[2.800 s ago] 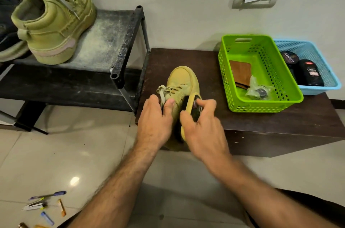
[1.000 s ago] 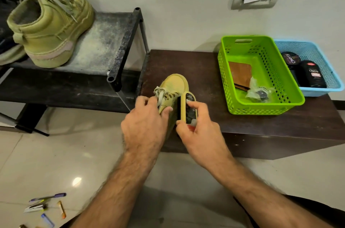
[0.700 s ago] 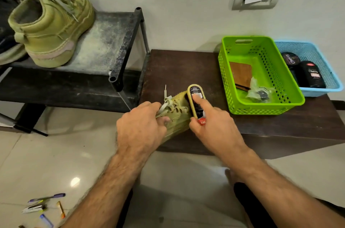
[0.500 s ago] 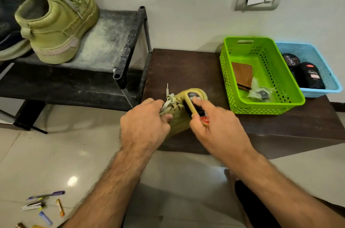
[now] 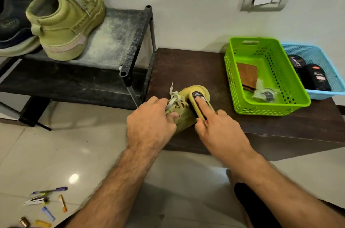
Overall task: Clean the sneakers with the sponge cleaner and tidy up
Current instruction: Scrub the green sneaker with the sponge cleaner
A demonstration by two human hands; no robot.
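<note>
Sneaker (image 5: 183, 113), olive green with pale laces, lies tipped on its side at the front left corner of the dark wooden bench (image 5: 196, 67). On the sneaker's left, the left hand (image 5: 151, 126) grasps it at the laced collar, fingers curled round the upper and the thumb tucked against its side. On the sneaker's right, the right hand (image 5: 220, 130) holds the sponge cleaner (image 5: 198, 104) against the shoe's side, the index finger laid straight along the cleaner's dark labelled top and the thumb curled at its near end. Right of the sneaker on the same bench stands a green basket (image 5: 233, 82) holding a brown flat piece and a small crumpled clear bag, and just beyond that a blue basket (image 5: 334, 78) touches it, with two dark polish containers inside. Left of the sneaker and higher, a dusty black shoe rack (image 5: 115, 39) carries the matching second sneaker (image 5: 65, 22), upright with its heel to the camera, beside a dark shoe (image 5: 11, 27). On the tiled floor well down and left of the sneaker lie scattered pens and small bits (image 5: 46, 201).
</note>
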